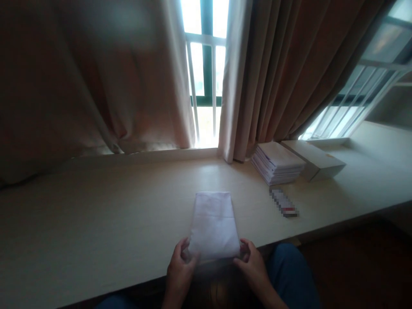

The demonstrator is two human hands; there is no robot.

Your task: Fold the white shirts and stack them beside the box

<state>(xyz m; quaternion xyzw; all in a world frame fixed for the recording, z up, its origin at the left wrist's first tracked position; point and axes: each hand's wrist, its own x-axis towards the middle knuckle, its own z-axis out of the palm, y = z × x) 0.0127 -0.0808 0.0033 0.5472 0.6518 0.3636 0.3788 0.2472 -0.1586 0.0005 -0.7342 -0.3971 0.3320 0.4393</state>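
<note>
A white folded sheet of paper lies lengthwise on the pale table, its near end at the table's front edge. My left hand pinches the sheet's near left corner with fingers closed on it. My right hand grips the near right corner the same way. Both hands sit just over the table's front edge, above my lap.
A stack of white papers and a white box stand at the back right. A small blurred-out flat object lies in front of them. Brown curtains hang behind, with a barred window between.
</note>
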